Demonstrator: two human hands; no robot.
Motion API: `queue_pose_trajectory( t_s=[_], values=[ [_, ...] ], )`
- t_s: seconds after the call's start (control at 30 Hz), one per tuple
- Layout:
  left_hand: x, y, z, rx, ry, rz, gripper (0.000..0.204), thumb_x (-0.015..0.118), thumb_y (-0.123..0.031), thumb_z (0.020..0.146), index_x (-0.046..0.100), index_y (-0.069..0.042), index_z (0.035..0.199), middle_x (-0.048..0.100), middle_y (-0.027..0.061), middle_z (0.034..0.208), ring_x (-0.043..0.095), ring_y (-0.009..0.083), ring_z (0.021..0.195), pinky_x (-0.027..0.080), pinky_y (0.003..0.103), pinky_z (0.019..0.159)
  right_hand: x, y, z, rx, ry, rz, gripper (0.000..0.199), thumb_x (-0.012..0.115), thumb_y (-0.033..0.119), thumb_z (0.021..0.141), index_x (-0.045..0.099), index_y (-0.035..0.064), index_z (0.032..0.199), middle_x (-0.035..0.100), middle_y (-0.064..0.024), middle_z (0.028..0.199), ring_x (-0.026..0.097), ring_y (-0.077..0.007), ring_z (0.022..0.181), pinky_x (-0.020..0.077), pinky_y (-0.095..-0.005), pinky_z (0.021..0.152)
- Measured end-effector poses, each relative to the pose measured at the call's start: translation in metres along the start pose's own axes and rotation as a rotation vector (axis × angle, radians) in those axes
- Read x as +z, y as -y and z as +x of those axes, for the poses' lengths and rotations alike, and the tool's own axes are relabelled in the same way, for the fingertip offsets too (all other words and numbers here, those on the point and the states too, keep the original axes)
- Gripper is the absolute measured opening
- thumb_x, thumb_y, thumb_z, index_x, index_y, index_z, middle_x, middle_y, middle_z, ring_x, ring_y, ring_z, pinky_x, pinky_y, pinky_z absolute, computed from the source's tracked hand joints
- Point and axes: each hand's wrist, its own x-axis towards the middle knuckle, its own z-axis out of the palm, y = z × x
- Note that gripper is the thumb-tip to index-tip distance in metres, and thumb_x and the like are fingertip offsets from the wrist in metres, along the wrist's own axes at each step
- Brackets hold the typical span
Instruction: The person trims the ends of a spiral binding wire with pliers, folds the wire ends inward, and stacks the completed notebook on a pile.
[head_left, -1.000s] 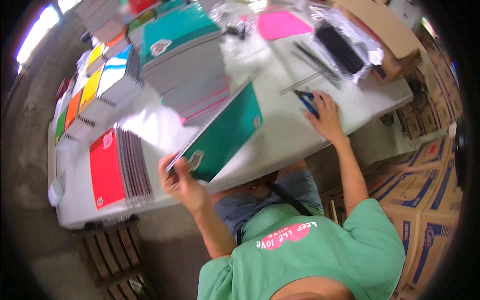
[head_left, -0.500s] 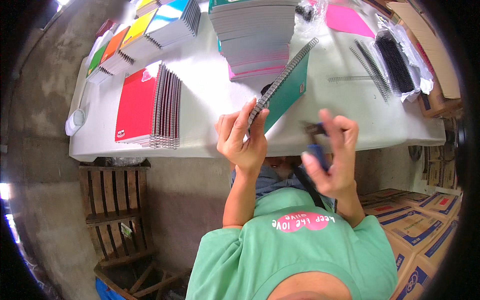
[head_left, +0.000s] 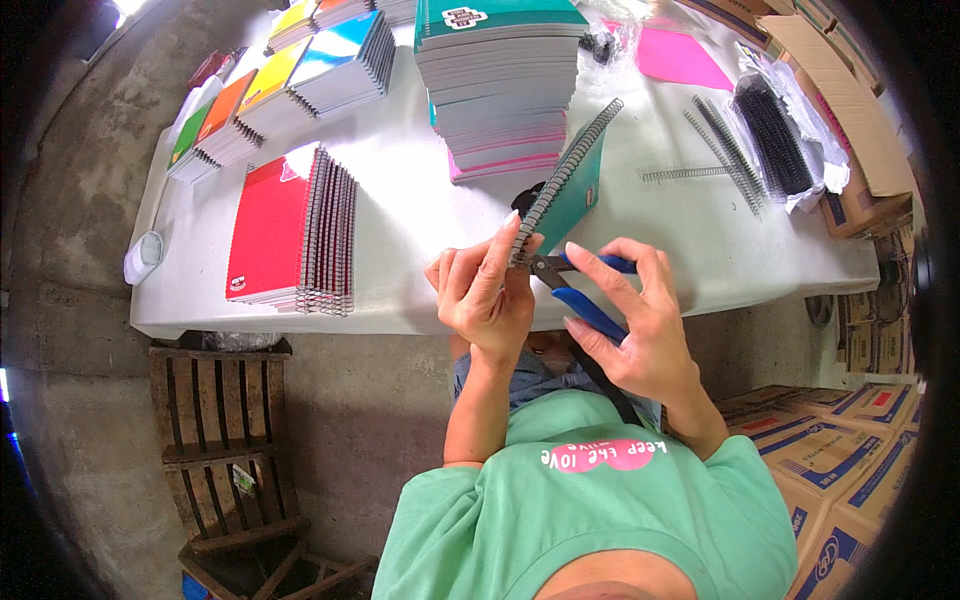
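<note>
Head view, the only one, looks down over a green shirt at both hands raised in front of a white table [head_left: 420, 200]. Left hand [head_left: 485, 290] grips the lower corner of a teal spiral notebook [head_left: 572, 185], thumb and fingers pinched on the end of its wire spine; the notebook is held edge-on and tilted, so its cover shows only as a narrow strip and the pages are hidden. Right hand [head_left: 635, 320] is wrapped around blue-handled pliers [head_left: 585, 290], fingers curled over both handles. The pliers' dark nose meets the end of the spiral just beside the left fingertips, but whether it actually bites the wire cannot be made out, since the fingers cover the spot.

Behind the hands stands a tall stack of notebooks [head_left: 500, 80] with a teal cover on top. To the left a red notebook pile [head_left: 290, 230] lies fanned, and further back a row of coloured notebooks [head_left: 290, 70] bends with the lens. Loose wire spirals [head_left: 720, 150] lie on the right, next to a black bundle in clear plastic [head_left: 775, 135] whose contents are hard to read. Cardboard boxes [head_left: 840, 440] are cut off at the right edge, and a wooden crate [head_left: 225, 420] sits under the table.
</note>
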Motion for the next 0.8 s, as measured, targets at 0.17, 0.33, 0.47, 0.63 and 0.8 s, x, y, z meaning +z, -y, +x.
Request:
queue_pose_trajectory(
  t_s=[0.17, 0.33, 0.47, 0.63, 0.8],
  values=[
    [0.002, 0.003, -0.007, 0.078, -0.028, 0.062, 0.054, 0.054, 0.014, 0.053, 0.071, -0.005, 0.1, 0.066, -0.0011, 0.076, 0.048, 0.0112, 0.061, 0.034, 0.026, 0.067, -0.007, -0.004, -0.007, 0.535, 0.433, 1.115, 0.045, 0.061, 0.023, 0.088, 0.05, 0.0045, 0.127, 0.059, -0.0105, 0.092, 0.058, -0.018, 0.08, 0.0484, -0.0326, 0.073],
    [0.0, 0.006, -0.004, -0.081, -0.088, -0.062, 0.026, 0.07, 0.001, 0.074, 0.069, -0.003, 0.1, 0.061, 0.002, 0.076, 0.05, 0.0107, 0.065, 0.037, 0.024, 0.064, 0.011, -0.007, -0.012, 0.311, 0.344, 0.775, 0.051, 0.06, 0.029, 0.088, 0.045, 0.0072, 0.131, 0.055, -0.0167, 0.108, 0.057, -0.0267, 0.098, 0.0464, -0.0346, 0.083],
    [-0.021, 0.012, 0.01, -0.443, -0.302, -0.437, 0.045, 0.066, -0.003, 0.083, 0.049, -0.003, 0.125, 0.062, 0.0068, 0.087, 0.057, 0.0104, 0.074, 0.046, 0.023, 0.072, 0.022, -0.049, -0.031, 0.152, 0.132, -0.19, 0.057, 0.065, 0.032, 0.082, 0.046, 0.0155, 0.133, 0.043, -0.0219, 0.123, 0.045, -0.0387, 0.112, 0.0354, -0.0466, 0.096],
    [-0.062, 0.027, 0.027, -0.469, -0.469, -0.826, 0.058, 0.054, -0.008, 0.093, 0.023, -0.005, 0.143, 0.059, 0.0078, 0.094, 0.057, 0.0085, 0.082, 0.048, 0.023, 0.075, 0.013, -0.128, -0.047, 0.529, 0.181, -0.642, 0.058, 0.057, 0.042, 0.086, 0.042, 0.0186, 0.137, 0.037, -0.017, 0.135, 0.034, -0.0357, 0.128, 0.0212, -0.06, 0.102],
    [-0.093, 0.025, 0.037, -0.325, -0.56, -0.874, 0.061, 0.046, -0.008, 0.094, 0.012, -0.009, 0.144, 0.062, 0.0164, 0.094, 0.062, 0.0148, 0.078, 0.052, 0.029, 0.072, 0.027, -0.105, 0.01, 0.189, -0.193, -0.049, 0.069, 0.055, 0.05, 0.087, 0.034, 0.0125, 0.141, 0.031, -0.0146, 0.144, 0.03, -0.0321, 0.133, 0.0204, -0.0538, 0.106]
  ],
)
